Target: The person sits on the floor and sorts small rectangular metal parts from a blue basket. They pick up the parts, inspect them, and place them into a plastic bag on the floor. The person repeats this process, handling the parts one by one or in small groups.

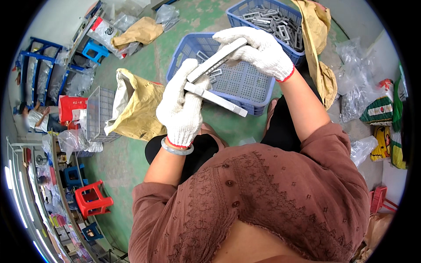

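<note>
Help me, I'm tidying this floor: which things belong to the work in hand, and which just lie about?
Likely in the work:
lower grey bar, in the left hand
upper grey bar, in the right hand
near blue basket
fuller blue basket behind it, with grey parts

Seemingly lying about:
red stool
blue stool, upper left
clear plastic bags, right

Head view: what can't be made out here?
All in the head view:
Upper grey bar and lower grey bar: undersides, turned away from the camera.
Near blue crate: part of its inside, behind the bars, left hand and right hand.
Far blue crate: lower pieces, buried under the top ones.
Yellow sack: contents, behind its own wall.
Co-worker: anything held, too small.
</note>
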A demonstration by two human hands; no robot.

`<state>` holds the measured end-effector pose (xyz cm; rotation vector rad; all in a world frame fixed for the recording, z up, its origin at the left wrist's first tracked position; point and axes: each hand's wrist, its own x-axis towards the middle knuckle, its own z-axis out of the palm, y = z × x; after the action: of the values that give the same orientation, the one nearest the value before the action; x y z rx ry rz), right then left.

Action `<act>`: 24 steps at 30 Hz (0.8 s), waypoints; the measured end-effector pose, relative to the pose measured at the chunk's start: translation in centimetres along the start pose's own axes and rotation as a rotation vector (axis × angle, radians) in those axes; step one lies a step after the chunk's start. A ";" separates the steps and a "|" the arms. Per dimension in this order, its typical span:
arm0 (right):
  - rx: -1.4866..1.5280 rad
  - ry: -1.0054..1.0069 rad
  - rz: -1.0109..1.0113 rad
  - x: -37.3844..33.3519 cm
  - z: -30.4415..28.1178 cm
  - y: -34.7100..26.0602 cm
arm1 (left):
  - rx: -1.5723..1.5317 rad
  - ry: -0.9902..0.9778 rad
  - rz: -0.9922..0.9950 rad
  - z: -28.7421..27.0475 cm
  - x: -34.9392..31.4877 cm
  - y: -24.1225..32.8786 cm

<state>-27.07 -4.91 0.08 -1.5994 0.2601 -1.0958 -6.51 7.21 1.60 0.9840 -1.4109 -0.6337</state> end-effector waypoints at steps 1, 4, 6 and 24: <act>0.009 0.013 -0.020 0.0 0.1 0.1 | 0.006 0.012 0.011 0.0 0.0 -0.3; 0.021 0.035 -0.074 0.1 0.3 0.4 | 0.309 -0.036 0.215 -0.7 0.1 -1.2; 0.012 0.030 -0.103 0.3 0.3 0.6 | 0.391 -0.022 0.290 -0.7 0.1 -1.1; -0.074 0.023 -0.025 0.5 -0.7 1.2 | 0.467 0.024 0.407 -0.7 0.5 -1.8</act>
<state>-26.83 -6.14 -0.76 -1.6601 0.2991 -1.1362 -5.45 6.01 0.35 1.0122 -1.7156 0.0142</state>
